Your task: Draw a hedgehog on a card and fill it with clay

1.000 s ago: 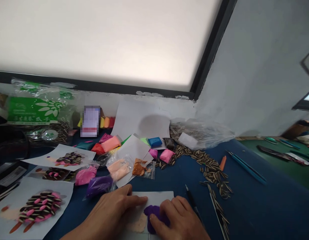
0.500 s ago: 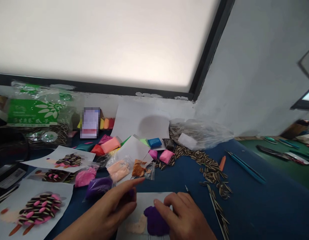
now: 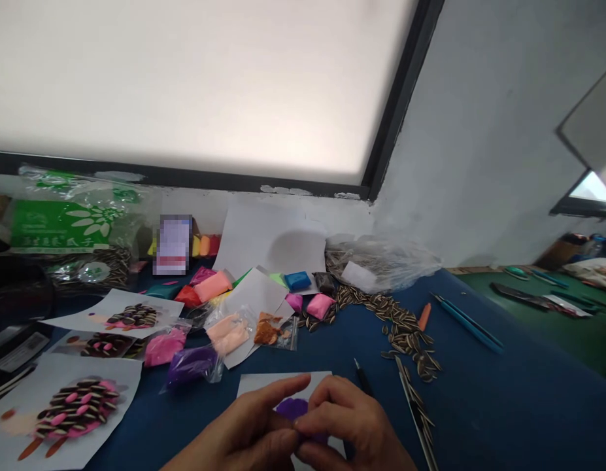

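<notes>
My left hand (image 3: 253, 422) and my right hand (image 3: 352, 418) meet low in the middle, fingertips together. Both sets of fingers are closed around purple modelling clay, mostly hidden between them; the left index finger reaches out straight above. Below them, a flat patch of purple clay (image 3: 291, 409) lies on a white sheet of paper (image 3: 253, 379), partly covered by the fingers. Just beyond the right hand lies a dark pen-like tool (image 3: 362, 376). An opened bag of purple clay (image 3: 192, 366) rests up to the left.
Picture sheets of a seed-covered hedgehog (image 3: 82, 409) lie at left. Clay packets, including a pink one (image 3: 319, 305), crowd the back. Sunflower seeds (image 3: 405, 327) trail down the right past a slim metal blade-like tool (image 3: 415, 412). Blue tweezers (image 3: 467, 320) lie farther right.
My hands have come together; before, they were apart, with purple clay inside the left hand and the right beside the patch. The view has shifted slightly right.
</notes>
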A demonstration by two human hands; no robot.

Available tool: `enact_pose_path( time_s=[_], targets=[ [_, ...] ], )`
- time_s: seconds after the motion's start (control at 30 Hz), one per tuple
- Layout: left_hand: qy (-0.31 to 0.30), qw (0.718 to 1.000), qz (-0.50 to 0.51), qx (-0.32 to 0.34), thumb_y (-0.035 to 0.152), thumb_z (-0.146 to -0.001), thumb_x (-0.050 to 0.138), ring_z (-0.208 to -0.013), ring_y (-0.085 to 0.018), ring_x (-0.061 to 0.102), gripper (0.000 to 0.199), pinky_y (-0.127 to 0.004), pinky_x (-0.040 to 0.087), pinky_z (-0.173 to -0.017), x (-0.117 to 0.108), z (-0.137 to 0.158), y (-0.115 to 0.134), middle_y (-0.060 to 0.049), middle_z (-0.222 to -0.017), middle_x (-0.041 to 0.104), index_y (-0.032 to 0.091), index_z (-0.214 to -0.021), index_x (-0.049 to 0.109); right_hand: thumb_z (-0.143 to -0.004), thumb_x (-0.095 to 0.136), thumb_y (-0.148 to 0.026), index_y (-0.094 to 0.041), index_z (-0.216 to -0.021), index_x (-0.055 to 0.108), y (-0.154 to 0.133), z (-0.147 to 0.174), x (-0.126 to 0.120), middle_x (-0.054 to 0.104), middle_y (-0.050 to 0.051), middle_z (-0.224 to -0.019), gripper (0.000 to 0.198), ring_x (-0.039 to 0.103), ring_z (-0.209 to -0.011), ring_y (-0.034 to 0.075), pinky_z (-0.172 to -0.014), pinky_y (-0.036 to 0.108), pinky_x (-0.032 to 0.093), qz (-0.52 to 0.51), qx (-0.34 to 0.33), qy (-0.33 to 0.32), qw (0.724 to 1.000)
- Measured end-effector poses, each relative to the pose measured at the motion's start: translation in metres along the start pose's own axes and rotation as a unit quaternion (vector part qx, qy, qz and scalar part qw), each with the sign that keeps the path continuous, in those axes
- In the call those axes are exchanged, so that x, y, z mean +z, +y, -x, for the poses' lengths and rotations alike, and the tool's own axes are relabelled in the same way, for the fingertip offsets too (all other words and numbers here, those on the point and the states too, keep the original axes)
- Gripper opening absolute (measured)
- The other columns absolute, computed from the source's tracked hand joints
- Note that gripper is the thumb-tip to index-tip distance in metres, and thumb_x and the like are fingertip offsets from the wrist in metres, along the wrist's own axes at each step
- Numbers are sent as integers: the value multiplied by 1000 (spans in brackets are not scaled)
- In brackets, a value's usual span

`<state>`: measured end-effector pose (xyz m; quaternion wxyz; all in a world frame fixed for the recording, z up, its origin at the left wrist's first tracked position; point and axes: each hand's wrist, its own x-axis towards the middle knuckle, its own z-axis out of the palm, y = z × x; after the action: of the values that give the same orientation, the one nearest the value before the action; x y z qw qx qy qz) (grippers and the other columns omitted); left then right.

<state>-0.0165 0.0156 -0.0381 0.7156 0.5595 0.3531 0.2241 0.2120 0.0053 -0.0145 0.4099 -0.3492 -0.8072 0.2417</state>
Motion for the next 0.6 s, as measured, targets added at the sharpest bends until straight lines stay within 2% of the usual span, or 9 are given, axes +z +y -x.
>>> enact_pose_path(
  time_s=[0.13,0.2,0.3,0.33,0.43,0.6],
  targets=[
    [-6,1000,21,-5,65,-93,71,-84,-25,75,74,-37,55,-82,6,-2,10,-5,-101,78,29,-153,49,-97,71,-29,-19,-93,77,-2,-2,-3,67,3,-82,12,65,-73,15,-66,24,50,6,-22,2,1000],
    [-11,1000,25,7,68,-89,74,-79,-22,74,74,-33,54,-77,10,-4,18,-5,-101,78,27,-147,55,-97,71,-30,-19,-89,77,-4,-3,-5,67,3,-82,14,65,-72,15,-66,24,50,15,-33,2,999],
    [-12,1000,-4,5,73,-85,72,-64,-14,67,61,-23,47,-62,16,-7,31,-3,-89,76,20,-114,74,-98,72,-31,-19,-86,77,-7,-3,-8,66,3,-80,18,65,-72,15,-66,24,49,38,-41,8,998],
    [-14,1000,-13,-2,77,-83,71,-58,-11,63,62,-21,43,-56,18,-8,35,-2,-85,75,18,-102,75,-99,71,-32,-19,-85,77,-9,-4,-9,66,3,-79,20,64,-70,14,-66,25,48,47,-49,14,998],
    [-17,1000,-2,-14,83,-70,76,-47,-9,54,67,-18,34,-46,21,-11,41,2,-66,68,17,-80,69,-100,69,-31,-18,-82,75,-13,-4,-11,65,3,-77,23,62,-69,14,-66,25,47,74,-90,35,993],
    [10,1000,19,-7,80,-68,79,-39,-8,47,63,-17,30,-39,20,-14,38,6,-53,60,18,-73,66,-96,75,-25,-17,-88,76,-16,-4,-14,66,3,-81,11,64,-74,15,-69,25,49,33,-71,33,996]
  ],
)
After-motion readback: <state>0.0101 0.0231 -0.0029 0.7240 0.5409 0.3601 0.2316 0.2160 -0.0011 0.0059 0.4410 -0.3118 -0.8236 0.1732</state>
